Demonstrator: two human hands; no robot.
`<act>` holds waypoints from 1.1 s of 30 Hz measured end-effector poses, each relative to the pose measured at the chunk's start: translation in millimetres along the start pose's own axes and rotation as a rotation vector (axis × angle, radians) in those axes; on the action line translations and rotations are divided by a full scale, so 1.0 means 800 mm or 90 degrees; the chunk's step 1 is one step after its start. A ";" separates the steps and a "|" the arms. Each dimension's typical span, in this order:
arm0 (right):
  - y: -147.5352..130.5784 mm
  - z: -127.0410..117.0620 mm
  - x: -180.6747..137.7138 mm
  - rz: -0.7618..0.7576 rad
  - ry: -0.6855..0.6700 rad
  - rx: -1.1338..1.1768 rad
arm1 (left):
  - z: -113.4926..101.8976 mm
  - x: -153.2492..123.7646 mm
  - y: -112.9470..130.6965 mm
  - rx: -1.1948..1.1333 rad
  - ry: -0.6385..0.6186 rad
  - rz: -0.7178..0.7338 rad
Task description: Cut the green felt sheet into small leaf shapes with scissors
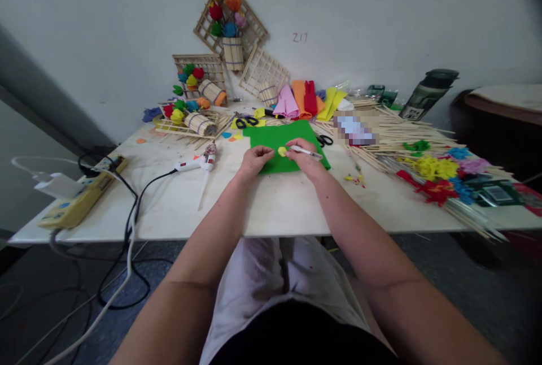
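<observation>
A green felt sheet [282, 133] lies flat on the table in front of me. My right hand [305, 156] is over its right part, closed around a white pen [307, 152] that slants across the fingers. At the right fingertips is a small round yellow piece [282, 151]; whether they pinch it or only touch it is unclear. My left hand [256, 160] rests at the sheet's left edge, thumb and fingers pressed together. What lies between those fingers, if anything, is hidden. Black-handled scissors [325, 140] poke out beside the sheet's right edge.
Left of me are a hot glue gun [197, 164] and a yellow power strip [84, 198] with cables. Stick lattices with felt flowers [231, 17] stand behind. Rolled felt [302, 99], wooden sticks [398, 133], a dark bottle [429, 94] and coloured pipe-cleaner bundles [436, 167] occupy the right.
</observation>
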State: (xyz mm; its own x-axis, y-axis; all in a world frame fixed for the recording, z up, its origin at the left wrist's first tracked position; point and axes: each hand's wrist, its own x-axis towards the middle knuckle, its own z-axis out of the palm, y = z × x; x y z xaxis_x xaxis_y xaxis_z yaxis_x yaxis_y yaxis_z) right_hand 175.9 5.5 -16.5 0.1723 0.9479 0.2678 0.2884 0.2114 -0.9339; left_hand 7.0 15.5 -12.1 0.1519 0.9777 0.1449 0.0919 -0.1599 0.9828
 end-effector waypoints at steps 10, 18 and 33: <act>-0.001 0.000 -0.003 0.031 0.007 -0.005 | -0.022 0.004 -0.004 0.313 -0.028 0.076; 0.010 -0.001 0.005 0.008 0.098 0.005 | -0.015 -0.008 0.001 0.658 -0.213 0.037; 0.008 0.024 -0.009 0.046 -0.026 -0.245 | -0.014 -0.010 0.011 0.682 -0.206 -0.047</act>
State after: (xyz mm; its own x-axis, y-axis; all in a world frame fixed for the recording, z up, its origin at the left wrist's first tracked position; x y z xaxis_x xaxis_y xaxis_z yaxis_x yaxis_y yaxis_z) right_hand 158.8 4.5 -29.1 0.1689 0.9676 0.1878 0.6105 0.0469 -0.7906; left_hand -4.2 7.7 -3.3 0.3458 0.9330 -0.0994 0.8870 -0.2905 0.3590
